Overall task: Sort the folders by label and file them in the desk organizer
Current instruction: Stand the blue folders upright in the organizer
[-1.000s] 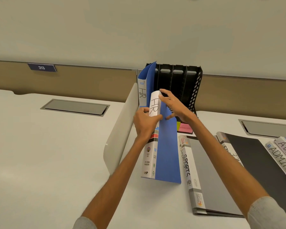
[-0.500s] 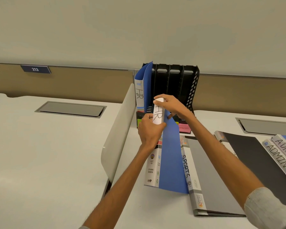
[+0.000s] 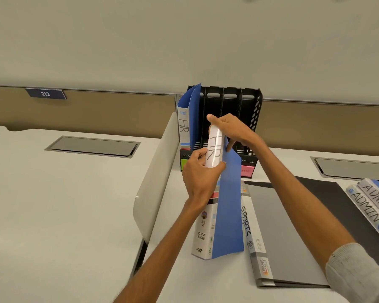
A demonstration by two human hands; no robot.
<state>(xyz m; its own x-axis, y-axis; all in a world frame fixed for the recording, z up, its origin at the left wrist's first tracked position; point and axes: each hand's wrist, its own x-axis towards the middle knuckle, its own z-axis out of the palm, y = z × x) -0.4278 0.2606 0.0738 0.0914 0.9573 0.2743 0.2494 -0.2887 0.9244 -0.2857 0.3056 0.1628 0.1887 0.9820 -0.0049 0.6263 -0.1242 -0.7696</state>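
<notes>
Both hands hold the blue HR folder [image 3: 224, 193] upright on the table [image 3: 74, 204]: the left hand [image 3: 200, 176] has its grip wrapped around the spine, the right hand [image 3: 232, 130] pinching the top. The organizer [image 3: 253, 114] stands at twelve o'clock; its leftmost slot, beside the filed HR folder [image 3: 187, 119], looks the right target, best entered bottom edge first.

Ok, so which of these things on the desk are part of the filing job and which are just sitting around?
Part of the job:
- held HR folder, in left hand and right hand
- filed HR folder
- black organizer
- SPORTS folder
- ADMIN folders
- black folder

Just there:
- 213 sign
- desk hatches
- white divider
</notes>
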